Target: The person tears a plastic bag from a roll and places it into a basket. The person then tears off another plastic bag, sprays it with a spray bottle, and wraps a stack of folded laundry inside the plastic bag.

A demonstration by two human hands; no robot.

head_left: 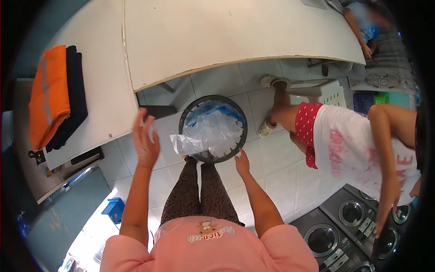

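Note:
My left hand (146,144) is raised beside the front edge of the white table, its fingers spread and holding nothing. Lower down, my right hand (243,162) is close to the near right rim of a dark round basket (182,119); its fingers look extended, and I cannot tell whether they touch the rim. Clear plastic bags (213,132) fill the basket, and one hangs over its left side. Blue plastic (213,109) shows behind them. The basket is on the tiled floor just ahead of my feet.
Folded orange cloth (50,93) and dark cloth (78,99) lie on the white table (235,31). A person in a white shirt (358,145) stands at the right, with another person (362,27) beyond. Front-loading machines (321,240) stand lower right; a blue bin (114,209) lower left.

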